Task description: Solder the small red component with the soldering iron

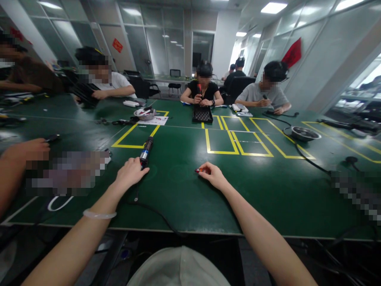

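Observation:
My left hand (131, 171) is closed around the near end of a dark cylindrical tool (145, 154) with a silver and blue band, which looks like an electric screwdriver. The tool points away from me and tilts slightly right; my hand hides its near end. A thin cord with a small ring (136, 199) shows just below this hand. To the right, low over the green table (175, 198), my right hand (212, 174) pinches a small red-and-orange piece (197, 171). Its kind is too small to make out, and my fingers cover part of it.
A black cable (154, 210) runs to the table's front edge. Yellow tape rectangles (222, 152) mark the surface ahead. A metal bowl (306, 133) stands right, another bowl (145, 113) far left. Another person's hand (37, 149) reaches in at left; co-workers sit opposite, near a black tray (202, 120).

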`<state>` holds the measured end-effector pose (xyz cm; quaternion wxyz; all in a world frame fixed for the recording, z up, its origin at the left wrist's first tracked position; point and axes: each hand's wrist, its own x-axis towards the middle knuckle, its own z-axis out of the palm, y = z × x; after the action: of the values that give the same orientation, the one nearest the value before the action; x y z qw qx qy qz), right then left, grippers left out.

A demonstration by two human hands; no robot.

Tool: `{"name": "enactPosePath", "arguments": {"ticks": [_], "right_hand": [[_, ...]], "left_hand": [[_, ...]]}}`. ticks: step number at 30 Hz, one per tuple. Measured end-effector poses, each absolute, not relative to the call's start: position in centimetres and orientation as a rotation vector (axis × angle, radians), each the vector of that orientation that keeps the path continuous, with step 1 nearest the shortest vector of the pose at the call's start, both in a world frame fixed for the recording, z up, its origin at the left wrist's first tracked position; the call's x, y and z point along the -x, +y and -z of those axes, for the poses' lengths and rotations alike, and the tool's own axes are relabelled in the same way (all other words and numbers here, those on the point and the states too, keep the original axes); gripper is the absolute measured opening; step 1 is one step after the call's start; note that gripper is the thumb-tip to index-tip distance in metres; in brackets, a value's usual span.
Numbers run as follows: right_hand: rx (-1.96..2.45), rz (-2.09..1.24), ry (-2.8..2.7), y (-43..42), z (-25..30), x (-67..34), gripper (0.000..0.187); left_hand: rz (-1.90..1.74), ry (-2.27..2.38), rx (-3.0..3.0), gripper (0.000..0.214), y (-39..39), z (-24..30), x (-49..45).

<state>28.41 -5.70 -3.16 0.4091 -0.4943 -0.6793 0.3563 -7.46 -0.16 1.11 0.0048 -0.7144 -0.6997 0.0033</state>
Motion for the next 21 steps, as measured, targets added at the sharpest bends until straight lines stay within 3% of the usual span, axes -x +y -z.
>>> {"name": "enactPosePath", "arguments": {"ticks": [11, 21], "right_hand": [[1.240, -0.859, -1.718, -6.1, 2.5, -28.3, 0.019], [1.229, -0.735, -1.751, -5.6, 3.2, -28.4, 0.015]], "left_hand": [[0.038, -1.822, 2.542, 0.053, -2.4, -2.2, -3.8], [0.336, -1.729, 2.693, 0.044, -4.3, -1.4, -10.0]]}}
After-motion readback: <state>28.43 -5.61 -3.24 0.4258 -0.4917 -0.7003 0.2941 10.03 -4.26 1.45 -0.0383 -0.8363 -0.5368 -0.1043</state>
